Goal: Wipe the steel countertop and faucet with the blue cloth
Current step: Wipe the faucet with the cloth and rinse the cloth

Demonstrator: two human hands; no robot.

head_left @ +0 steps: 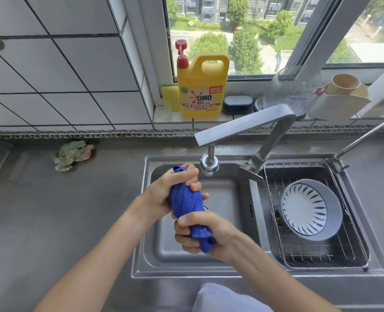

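Note:
The blue cloth (pixel 187 202) is rolled into a tight bundle over the left sink basin (pixel 227 199). My left hand (pixel 171 188) grips its upper end and my right hand (pixel 200 233) grips its lower end, both with fingers curled round it. The steel faucet (pixel 245 123) bends over the basin, its spout head (pixel 209 165) just right of my left hand. No water is seen running. The steel countertop (pixel 62 210) spreads out to the left of the sink.
A crumpled green rag (pixel 72 155) lies on the counter by the wall. The right basin holds a wire rack (pixel 317 221) with a grey-and-white bowl (pixel 310 209). A yellow detergent bottle (pixel 201 86), a sponge, a dark soap box, a glass jar and a beige cup stand on the windowsill.

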